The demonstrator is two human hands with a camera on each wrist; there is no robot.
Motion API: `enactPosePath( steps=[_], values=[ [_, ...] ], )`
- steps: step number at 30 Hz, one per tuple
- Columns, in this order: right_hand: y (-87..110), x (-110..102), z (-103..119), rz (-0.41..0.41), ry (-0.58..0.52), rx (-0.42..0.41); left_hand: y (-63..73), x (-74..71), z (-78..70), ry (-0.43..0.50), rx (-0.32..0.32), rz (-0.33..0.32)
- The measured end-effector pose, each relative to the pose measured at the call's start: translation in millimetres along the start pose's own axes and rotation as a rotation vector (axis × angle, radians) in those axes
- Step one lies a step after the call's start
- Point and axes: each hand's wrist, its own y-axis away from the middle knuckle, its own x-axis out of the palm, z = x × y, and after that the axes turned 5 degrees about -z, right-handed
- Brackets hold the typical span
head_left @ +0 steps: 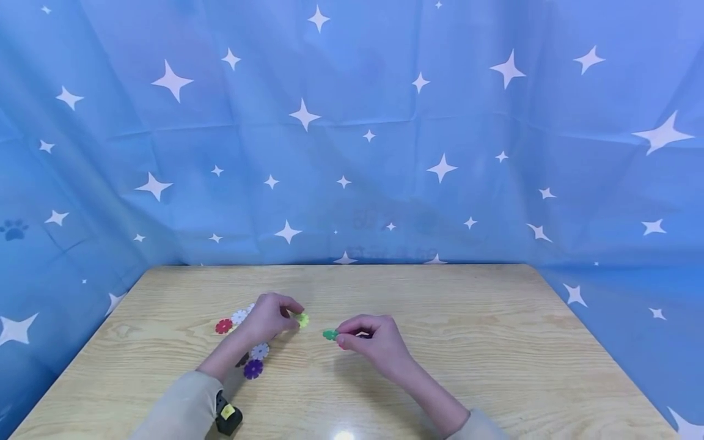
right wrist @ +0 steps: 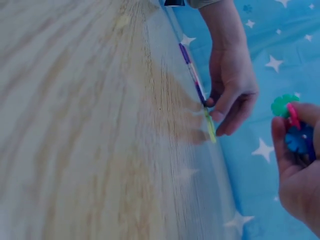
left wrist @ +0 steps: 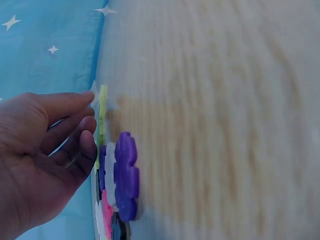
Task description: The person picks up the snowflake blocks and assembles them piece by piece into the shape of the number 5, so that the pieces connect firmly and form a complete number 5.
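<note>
My left hand [head_left: 268, 318] is at the left of the table, its thumb and forefinger pinching the edge of a yellow-green snowflake building disc [head_left: 303, 319] that lies flat. Beside and under that hand are more discs: red [head_left: 223, 326], white [head_left: 239, 316], another white [head_left: 260, 351] and purple [head_left: 253, 369]. A black disc [left wrist: 118, 227] is partly covered. Raised above the table, my right hand [head_left: 374, 342] holds a green disc [right wrist: 285, 105] joined to or touching a pink disc [right wrist: 293, 115]. Blue discs [right wrist: 298, 140] sit within its curled fingers.
The pale wood table [head_left: 495, 342] reaches back to a blue curtain [head_left: 385, 153] with white stars. A black device [head_left: 228, 418] with a yellow patch is at my left wrist. A bright light reflection shows at the table's front.
</note>
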Motion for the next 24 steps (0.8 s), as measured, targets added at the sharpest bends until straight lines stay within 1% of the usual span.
enactPosePath(
  steps=[4, 8, 12, 18, 24],
  values=[
    [-0.3, 0.5, -0.3, 0.003, 0.000, 0.015, -1.0, 2.5, -0.4, -0.057, 0.022, 0.030],
    [0.1, 0.9, 0.1, 0.006, -0.007, 0.021, -1.8, 3.9, -3.7, -0.094, 0.038, 0.025],
    [0.2, 1.5, 0.2, 0.010, -0.014, 0.025, -2.1, 4.8, -7.3, -0.111, 0.012, 0.013],
    [0.4, 2.3, 0.6, -0.001, -0.001, 0.020, -3.2, 6.6, -8.7, -0.119, -0.014, 0.033],
    [1.8, 1.9, 1.6, 0.000, 0.018, 0.030, -3.8, 6.3, -8.1, -0.126, -0.006, 0.050]
  ],
)
